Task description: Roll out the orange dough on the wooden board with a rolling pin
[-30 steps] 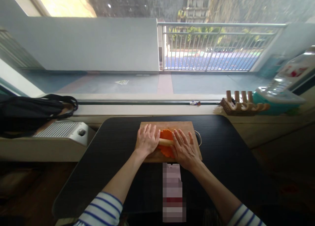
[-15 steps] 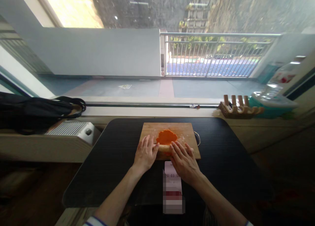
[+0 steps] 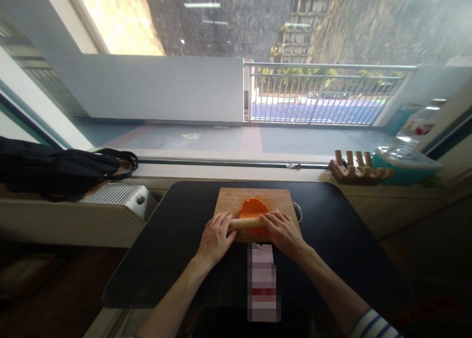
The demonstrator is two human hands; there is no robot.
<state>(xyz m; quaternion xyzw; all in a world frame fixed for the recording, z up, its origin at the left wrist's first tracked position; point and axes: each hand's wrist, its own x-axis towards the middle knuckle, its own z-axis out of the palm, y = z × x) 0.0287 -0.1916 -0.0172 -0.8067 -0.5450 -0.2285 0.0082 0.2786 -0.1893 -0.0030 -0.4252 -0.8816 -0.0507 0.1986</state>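
A wooden cutting board [image 3: 228, 199] lies on the dark table [image 3: 177, 249]. On it is a flat round of orange dough [image 3: 252, 208] with a wavy edge. A pale wooden rolling pin [image 3: 246, 223] lies crosswise over the dough's near part. My left hand [image 3: 216, 237] curls over the pin's left end, and my right hand [image 3: 282, 232] rests over its right end, fingers bent around it.
A metal ring [image 3: 298, 211] sticks out at the board's right edge. A black bag [image 3: 55, 166] lies on the left ledge above a white radiator [image 3: 118, 198]. A wooden rack [image 3: 354, 167] and a teal tub [image 3: 403, 163] stand on the right sill by the window.
The pin went from the dough's middle toward me to the board's near edge, and now lies over the dough's near part; my flat fingers have curled round its ends. The camera tilted up.
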